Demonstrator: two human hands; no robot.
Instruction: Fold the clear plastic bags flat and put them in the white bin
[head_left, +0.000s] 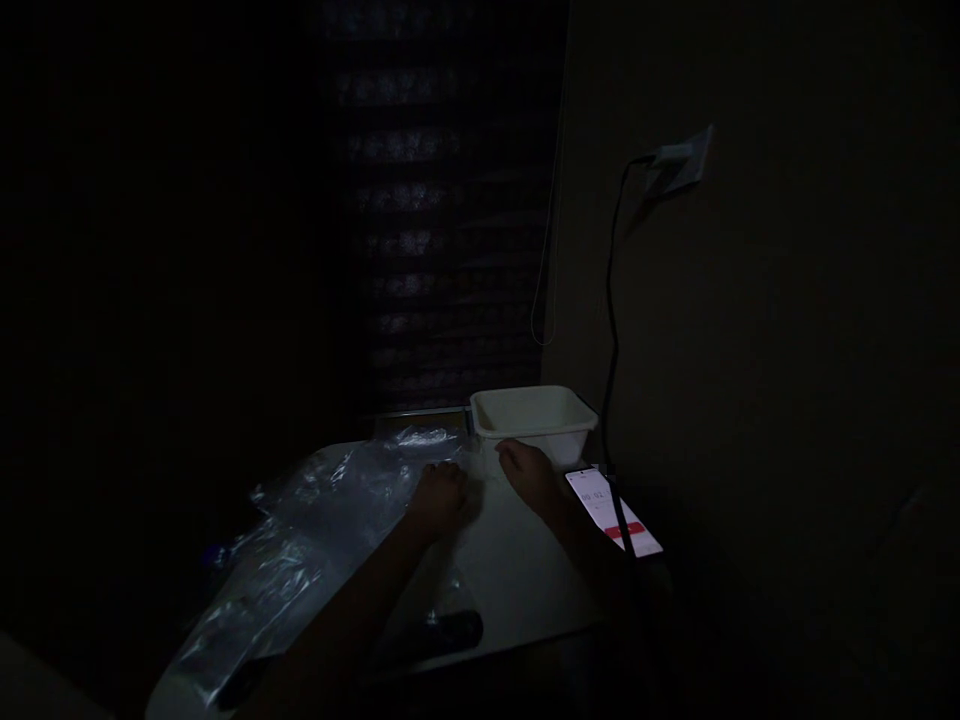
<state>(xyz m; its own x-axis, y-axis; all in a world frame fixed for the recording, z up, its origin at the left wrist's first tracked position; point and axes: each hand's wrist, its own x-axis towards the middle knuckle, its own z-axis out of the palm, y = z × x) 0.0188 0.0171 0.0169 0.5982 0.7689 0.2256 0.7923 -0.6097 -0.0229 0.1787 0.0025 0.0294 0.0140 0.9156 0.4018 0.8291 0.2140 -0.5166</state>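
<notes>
The scene is very dark. My left hand (439, 500) is over the table, at the right edge of crumpled clear plastic (330, 500), with its fingers curled; whatever it holds is hidden. My right hand (529, 475) is just in front of a white rectangular tub (536, 428), its fingers bent together near the tub's front wall. Anything between those fingers is too dark to make out. A gap of bare tabletop lies between the two hands.
On the white table (510, 580), a lit phone (615, 512) lies at the right under a black cable (613, 340) from a wall socket (690, 160). A dark object (457, 630) rests near the front edge. Behind are window blinds (405, 200).
</notes>
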